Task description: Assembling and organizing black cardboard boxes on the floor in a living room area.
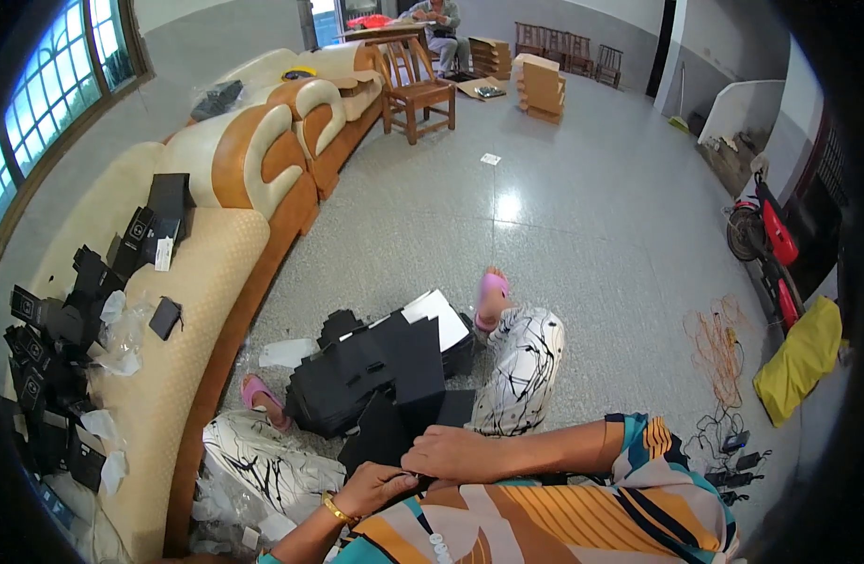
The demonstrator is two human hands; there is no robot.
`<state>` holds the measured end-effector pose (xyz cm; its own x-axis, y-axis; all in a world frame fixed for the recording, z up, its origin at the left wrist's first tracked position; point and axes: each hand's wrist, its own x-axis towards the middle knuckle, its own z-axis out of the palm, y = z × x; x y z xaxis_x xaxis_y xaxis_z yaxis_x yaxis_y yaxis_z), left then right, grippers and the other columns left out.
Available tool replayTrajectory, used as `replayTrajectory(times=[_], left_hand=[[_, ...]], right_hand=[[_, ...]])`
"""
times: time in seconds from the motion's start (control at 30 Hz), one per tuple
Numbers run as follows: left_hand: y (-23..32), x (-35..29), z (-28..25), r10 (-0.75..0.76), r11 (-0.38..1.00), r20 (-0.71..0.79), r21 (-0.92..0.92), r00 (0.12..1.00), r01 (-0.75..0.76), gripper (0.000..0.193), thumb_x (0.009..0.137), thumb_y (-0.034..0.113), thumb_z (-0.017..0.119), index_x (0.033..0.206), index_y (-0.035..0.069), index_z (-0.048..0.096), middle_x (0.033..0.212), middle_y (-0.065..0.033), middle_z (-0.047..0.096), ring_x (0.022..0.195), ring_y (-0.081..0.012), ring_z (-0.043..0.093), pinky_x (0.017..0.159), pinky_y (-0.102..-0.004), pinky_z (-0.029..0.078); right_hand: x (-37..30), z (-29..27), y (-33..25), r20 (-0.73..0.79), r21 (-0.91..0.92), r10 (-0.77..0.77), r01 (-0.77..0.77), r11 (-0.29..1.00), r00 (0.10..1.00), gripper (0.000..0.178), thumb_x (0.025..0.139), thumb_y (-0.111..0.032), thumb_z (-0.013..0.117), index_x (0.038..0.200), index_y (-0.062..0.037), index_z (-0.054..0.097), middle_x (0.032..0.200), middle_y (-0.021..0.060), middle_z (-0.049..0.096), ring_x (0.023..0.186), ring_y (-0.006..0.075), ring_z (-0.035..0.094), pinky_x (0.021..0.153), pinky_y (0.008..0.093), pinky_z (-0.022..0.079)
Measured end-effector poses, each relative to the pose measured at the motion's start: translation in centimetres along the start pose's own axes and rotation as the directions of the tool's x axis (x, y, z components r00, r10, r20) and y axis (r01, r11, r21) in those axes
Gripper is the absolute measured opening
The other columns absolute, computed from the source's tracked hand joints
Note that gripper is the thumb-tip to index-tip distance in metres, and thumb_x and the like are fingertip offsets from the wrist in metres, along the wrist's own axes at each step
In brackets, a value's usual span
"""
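My left hand (368, 491), with a gold bracelet at its wrist, and my right hand (455, 453) meet close in front of my body. Their fingers are closed round a black cardboard piece (373, 434), whose flat panel sticks up past the left hand. The rest of it is hidden behind my fingers and shirt. Just ahead, between my knees, a heap of flat black cardboard box blanks (357, 362) lies stacked unevenly. A white sheet (436, 318) shows at its far right corner.
On the cream sofa (227, 240) at the left lie several folded black boxes (46, 362), clear plastic bags and a small dark pouch (166, 318). Orange cord (716, 340) and black adapters lie at right, beside a yellow cloth (800, 362) and a red scooter. Far back, a person sits by a wooden chair (418, 94).
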<state>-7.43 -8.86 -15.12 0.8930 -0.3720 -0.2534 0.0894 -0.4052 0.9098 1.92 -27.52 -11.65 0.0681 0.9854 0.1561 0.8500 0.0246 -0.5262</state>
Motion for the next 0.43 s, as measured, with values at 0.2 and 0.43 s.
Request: replayTrajectory(times=[0.2,0.43], left_hand=[[-0.7,-1.2,1.3,-0.027,0.999,-0.098,-0.024,0.995,0.025,0.037,0.085,0.036,0.052,0.077,0.000,0.057,0.059,-0.0132,0.048,0.053,-0.0126,0.041,0.050,-0.0305,0.038],[0.4,-0.2,0.4,0.166,0.980,-0.244,0.147,0.955,-0.133,0.032,0.082,0.032,0.054,0.073,0.001,0.057,0.072,-0.0198,0.054,0.067,-0.0360,0.053,0.057,-0.0381,0.041]], right_hand=[[0.2,-1.0,-0.4,0.053,0.084,-0.005,0.000,0.996,0.999,0.042,0.064,-0.024,0.069,0.093,-0.0058,0.045,0.081,0.0099,0.052,0.083,0.0261,0.051,0.074,0.0359,0.037],[2.8,-2.1,2.1,0.381,0.001,0.003,-0.003,1.000,0.925,0.044,0.062,-0.031,0.070,0.093,-0.0062,0.051,0.084,0.0121,0.057,0.087,0.0293,0.054,0.073,0.0399,0.041]])
